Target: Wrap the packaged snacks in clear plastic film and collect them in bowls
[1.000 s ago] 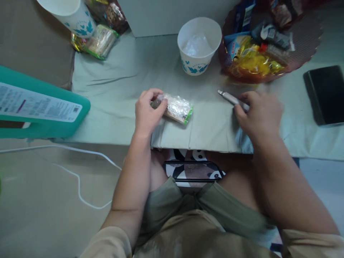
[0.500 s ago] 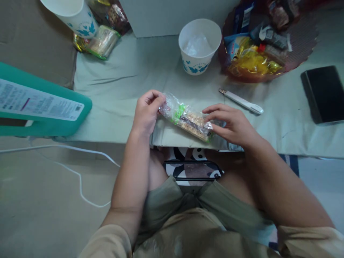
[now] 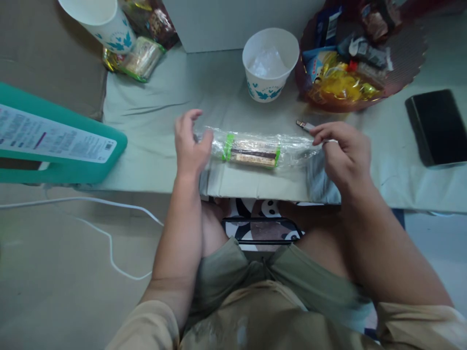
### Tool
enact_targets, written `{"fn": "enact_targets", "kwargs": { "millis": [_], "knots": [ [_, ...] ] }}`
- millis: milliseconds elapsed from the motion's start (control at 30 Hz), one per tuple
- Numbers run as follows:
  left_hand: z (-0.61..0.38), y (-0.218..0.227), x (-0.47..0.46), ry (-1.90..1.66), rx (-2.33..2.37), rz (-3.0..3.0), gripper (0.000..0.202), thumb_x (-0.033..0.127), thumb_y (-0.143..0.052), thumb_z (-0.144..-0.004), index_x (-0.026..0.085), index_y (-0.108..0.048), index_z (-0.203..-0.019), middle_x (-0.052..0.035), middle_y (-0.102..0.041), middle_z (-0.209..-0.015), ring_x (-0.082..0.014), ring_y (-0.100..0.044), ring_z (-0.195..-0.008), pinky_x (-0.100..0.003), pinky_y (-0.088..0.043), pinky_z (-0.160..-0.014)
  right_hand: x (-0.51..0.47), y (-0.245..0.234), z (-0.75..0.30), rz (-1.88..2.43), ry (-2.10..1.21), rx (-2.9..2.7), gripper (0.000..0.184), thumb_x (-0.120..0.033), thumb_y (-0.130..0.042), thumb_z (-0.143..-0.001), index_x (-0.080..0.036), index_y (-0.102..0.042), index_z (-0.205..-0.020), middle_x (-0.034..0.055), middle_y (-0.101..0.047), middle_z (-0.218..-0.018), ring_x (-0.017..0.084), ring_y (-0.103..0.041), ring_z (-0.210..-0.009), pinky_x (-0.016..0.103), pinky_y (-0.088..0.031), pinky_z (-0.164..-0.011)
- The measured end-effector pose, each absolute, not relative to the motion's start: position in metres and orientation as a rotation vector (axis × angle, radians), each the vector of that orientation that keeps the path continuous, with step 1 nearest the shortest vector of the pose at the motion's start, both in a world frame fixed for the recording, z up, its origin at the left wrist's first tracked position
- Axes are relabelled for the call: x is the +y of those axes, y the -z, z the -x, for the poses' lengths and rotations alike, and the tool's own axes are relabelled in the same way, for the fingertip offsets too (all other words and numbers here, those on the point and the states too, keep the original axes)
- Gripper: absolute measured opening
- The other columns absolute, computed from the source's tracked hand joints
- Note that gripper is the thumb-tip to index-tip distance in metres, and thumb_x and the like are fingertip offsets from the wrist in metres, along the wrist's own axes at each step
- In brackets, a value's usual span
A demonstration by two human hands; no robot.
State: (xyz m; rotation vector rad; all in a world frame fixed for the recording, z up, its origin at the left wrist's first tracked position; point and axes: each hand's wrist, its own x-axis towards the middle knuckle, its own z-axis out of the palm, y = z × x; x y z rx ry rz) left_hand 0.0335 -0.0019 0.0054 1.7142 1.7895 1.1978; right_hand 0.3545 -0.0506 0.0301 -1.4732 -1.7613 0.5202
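Observation:
A snack bar (image 3: 253, 154) with a dark stripe and green bands at both ends lies lengthwise in a clear plastic wrapper (image 3: 297, 148). The wrapper's loose ends stretch out to either side. My right hand (image 3: 346, 153) pinches the right end between thumb and fingers. At the left end, my left hand (image 3: 191, 143) has its thumb and fingers apart, close to the plastic; whether they touch it is unclear. Just behind my right hand, the tip of a white box cutter (image 3: 303, 126) shows, most of its body hidden.
Behind the bar stands a paper cup (image 3: 268, 73) with clear plastic inside. A reddish bowl (image 3: 404, 73) of wrapped snacks is at back right, a black phone-like object (image 3: 440, 127) at right. A green container (image 3: 105, 163), another paper cup (image 3: 105, 31) and snack packets (image 3: 144, 61) occupy the left.
The bar has turned from slanted to nearly level and its wrapper is drawn out sideways. My right hand has moved right, now over the box cutter; my left hand's fingers have spread.

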Motion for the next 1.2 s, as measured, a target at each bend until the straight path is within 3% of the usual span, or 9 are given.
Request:
{"fn": "enact_targets", "kwargs": {
  "millis": [133,300,433,500,633,833,967,1100,1200],
  "knots": [
    [-0.04,-0.015,-0.008,-0.942,1.554,-1.978,0.022,0.029,-0.082,-0.073,0.026,-0.071,-0.092,-0.0096,-0.064,-0.131,-0.0332,-0.055,-0.133,-0.05,-0.039,-0.121,-0.053,-0.033,-0.343,1.449,-0.585,-1.896,0.045,-0.033,-0.067,-0.083,-0.023,-0.063,-0.126,0.0123,-0.076,-0.111,0.032,-0.071,-0.107,0.05,-0.053,-0.098],
    [-0.042,-0.026,-0.019,-0.995,1.565,-2.001,0.005,0.023,-0.072,-0.077,0.026,-0.069,-0.077,-0.0059,-0.069,-0.118,-0.0282,-0.062,-0.122,-0.048,-0.045,-0.117,-0.058,-0.042,-0.334,1.466,-0.504,-2.044,0.008,-0.029,-0.063,-0.087,-0.027,-0.07,-0.089,0.0095,-0.073,-0.094,0.03,-0.069,-0.094,0.049,-0.052,-0.09],
    [-0.043,-0.039,-0.037,-1.059,1.467,-2.055,0.011,0.02,-0.068,-0.074,0.026,-0.061,-0.069,-0.0024,-0.074,-0.097,-0.0251,-0.068,-0.106,-0.047,-0.05,-0.111,-0.069,-0.054,-0.331,1.324,-0.438,-2.086,0.01,-0.025,-0.061,-0.086,-0.028,-0.067,-0.079,0.0097,-0.074,-0.111,0.032,-0.068,-0.106,0.051,-0.049,-0.096],
    [-0.042,-0.046,-0.048,-1.029,1.439,-2.081,0.011,0.019,-0.065,-0.072,0.025,-0.058,-0.066,-0.0009,-0.075,-0.085,-0.0234,-0.07,-0.093,-0.045,-0.053,-0.103,-0.075,-0.059,-0.329,1.259,-0.461,-2.188,0.01,-0.024,-0.06,-0.084,-0.028,-0.064,-0.075,0.0081,-0.075,-0.102,0.03,-0.068,-0.1,0.051,-0.048,-0.095],
    [-0.037,-0.061,-0.068,-0.814,1.428,-2.056,0.007,0.022,-0.061,-0.072,0.023,-0.06,-0.065,-0.0001,-0.072,-0.072,-0.0193,-0.067,-0.073,-0.036,-0.053,-0.082,-0.088,-0.063,-0.321,1.124,-0.688,-2.537,0.013,-0.025,-0.055,-0.082,-0.025,-0.068,-0.08,0.0029,-0.067,-0.068,0.02,-0.06,-0.068,0.038,-0.046,-0.078],
    [-0.028,-0.065,-0.076,-0.332,1.541,-1.851,0.031,0.036,-0.058,-0.085,0.021,-0.057,-0.057,0.002,-0.052,-0.052,-0.0132,-0.046,-0.054,-0.029,-0.032,-0.056,-0.096,-0.054,-0.311,1.439,-0.701,-2.638,0.036,-0.036,-0.044,-0.095,-0.024,-0.078,-0.096,0.0039,-0.064,-0.059,0.018,-0.046,-0.052,0.032,-0.024,-0.056],
    [-0.023,-0.049,-0.066,-0.679,1.88,-1.718,0.02,0.034,-0.077,-0.074,0.023,-0.06,-0.078,0.0014,-0.056,-0.068,-0.0159,-0.052,-0.066,-0.03,-0.042,-0.065,-0.085,-0.04,-0.312,1.705,-0.439,-2.292,0.041,-0.035,-0.052,-0.09,-0.023,-0.074,-0.123,0.0048,-0.065,-0.06,0.021,-0.048,-0.052,0.034,-0.028,-0.057],
    [-0.022,-0.036,-0.055,-0.671,2.047,-1.644,0.051,0.042,-0.089,-0.063,0.022,-0.063,-0.101,-0.0083,-0.062,-0.105,-0.0276,-0.061,-0.101,-0.041,-0.051,-0.095,-0.073,-0.031,-0.307,1.567,-0.583,-2.045,0.064,-0.029,-0.053,-0.088,-0.02,-0.052,-0.151,0.0043,-0.072,-0.071,0.024,-0.057,-0.061,0.037,-0.043,-0.063],
    [-0.023,-0.034,-0.05,-0.48,2.026,-1.652,0.045,0.046,-0.089,-0.063,0.02,-0.064,-0.09,-0.0086,-0.061,-0.1,-0.0282,-0.062,-0.097,-0.044,-0.052,-0.096,-0.062,-0.03,-0.299,1.444,-0.609,-1.96,0.053,-0.026,-0.052,-0.088,-0.024,-0.056,-0.141,0.0091,-0.078,-0.101,0.027,-0.068,-0.084,0.041,-0.052,-0.077]
  ]
}}
